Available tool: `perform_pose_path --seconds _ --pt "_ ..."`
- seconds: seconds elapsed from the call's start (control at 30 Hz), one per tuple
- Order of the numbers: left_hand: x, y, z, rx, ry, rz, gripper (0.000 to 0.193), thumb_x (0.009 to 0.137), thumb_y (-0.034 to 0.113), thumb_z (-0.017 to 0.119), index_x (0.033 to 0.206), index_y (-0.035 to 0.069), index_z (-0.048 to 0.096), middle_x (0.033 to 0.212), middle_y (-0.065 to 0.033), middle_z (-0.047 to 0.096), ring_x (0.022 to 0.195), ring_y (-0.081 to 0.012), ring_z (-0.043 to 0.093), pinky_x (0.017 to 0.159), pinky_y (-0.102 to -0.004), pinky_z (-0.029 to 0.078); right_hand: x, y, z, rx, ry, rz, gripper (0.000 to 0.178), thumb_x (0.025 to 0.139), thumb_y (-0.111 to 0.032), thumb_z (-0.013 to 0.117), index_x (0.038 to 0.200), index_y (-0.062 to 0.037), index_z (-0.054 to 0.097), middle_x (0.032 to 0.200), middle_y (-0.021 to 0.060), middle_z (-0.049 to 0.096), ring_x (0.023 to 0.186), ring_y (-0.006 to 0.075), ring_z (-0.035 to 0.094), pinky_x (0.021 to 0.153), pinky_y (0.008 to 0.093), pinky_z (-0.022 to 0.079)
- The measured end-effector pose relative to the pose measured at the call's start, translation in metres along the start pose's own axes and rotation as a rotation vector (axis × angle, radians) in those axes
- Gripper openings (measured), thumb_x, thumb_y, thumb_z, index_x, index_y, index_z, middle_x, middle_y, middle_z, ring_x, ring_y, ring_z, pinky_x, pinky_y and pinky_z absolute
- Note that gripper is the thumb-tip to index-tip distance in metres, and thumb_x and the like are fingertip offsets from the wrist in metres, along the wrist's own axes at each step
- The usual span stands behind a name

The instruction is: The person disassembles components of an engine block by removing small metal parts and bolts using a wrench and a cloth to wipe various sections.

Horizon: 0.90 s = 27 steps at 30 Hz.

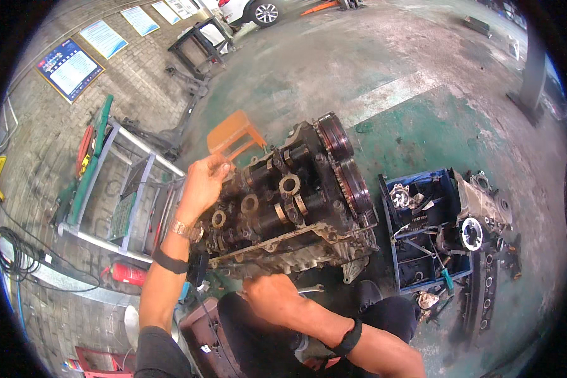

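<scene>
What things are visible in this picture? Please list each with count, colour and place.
Engine: one, dark, centre.
Stool: one, orange, beyond engine.
Tray: one, blue, right.
Metal parts: many, mostly grey, around tray.
Wrench: one, silver, near engine.
Fire extinguisher: one, red, left.
Ladder-like frame: one, silver, left.
Posters: several, white and blue, upper left.
Car: one, white, top.
Box: one, brown, bottom.
Left hand: one, bare, by engine's left.
Right hand: one, bare, by engine's near edge.

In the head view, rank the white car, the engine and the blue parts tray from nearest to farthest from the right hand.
1. Engine, just in front of the right hand.
2. Blue parts tray, off to the right.
3. White car, far back at the top.
</scene>
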State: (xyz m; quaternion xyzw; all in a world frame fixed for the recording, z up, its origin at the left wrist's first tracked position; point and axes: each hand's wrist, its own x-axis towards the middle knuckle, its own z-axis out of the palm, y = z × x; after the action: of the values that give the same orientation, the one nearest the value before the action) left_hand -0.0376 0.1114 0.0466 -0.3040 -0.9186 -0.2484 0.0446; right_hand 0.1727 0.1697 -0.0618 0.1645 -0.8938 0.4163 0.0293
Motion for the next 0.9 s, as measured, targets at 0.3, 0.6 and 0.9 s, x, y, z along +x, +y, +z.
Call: perform_pose_path --seconds 0.3,0.6,0.9 --pt "0.005 0.002 0.004 -0.185 -0.148 -0.099 0.015 0.085 0.006 0.057 0.097 -0.003 0.062 0.071 0.0018 0.057 0.054 -0.0059 0.046 0.049 -0.0227 0.04 0.0 0.004 0.006 -0.011 0.054 -0.002 0.012 0.073 -0.01 0.054 0.077 -0.004 0.064 0.074 0.0174 0.065 0.067 0.0319 0.065 0.059 0.0412 0.053" --pt "0.007 0.001 0.007 -0.077 -0.112 -0.085 0.011 0.083 0.006 0.059 0.091 -0.002 0.062 0.063 0.0012 0.055 0.05 -0.0063 0.046 0.046 -0.0231 0.038 0.001 0.003 0.006 0.009 0.042 0.011 0.012 0.072 -0.009 0.055 0.076 -0.0041 0.065 0.073 0.0166 0.065 0.069 0.0307 0.065 0.061 0.0402 0.053" --pt "0.006 0.016 0.008 -0.148 -0.129 -0.103 0.011 0.082 0.005 0.061 0.087 -0.005 0.059 0.066 -0.0039 0.057 0.047 -0.0098 0.05 0.043 -0.0246 0.041 -0.003 -0.003 -0.011 0.042 0.001 0.038 0.012 0.07 -0.009 0.056 0.074 -0.0034 0.065 0.077 0.0175 0.065 0.072 0.0319 0.065 0.064 0.0412 0.052"
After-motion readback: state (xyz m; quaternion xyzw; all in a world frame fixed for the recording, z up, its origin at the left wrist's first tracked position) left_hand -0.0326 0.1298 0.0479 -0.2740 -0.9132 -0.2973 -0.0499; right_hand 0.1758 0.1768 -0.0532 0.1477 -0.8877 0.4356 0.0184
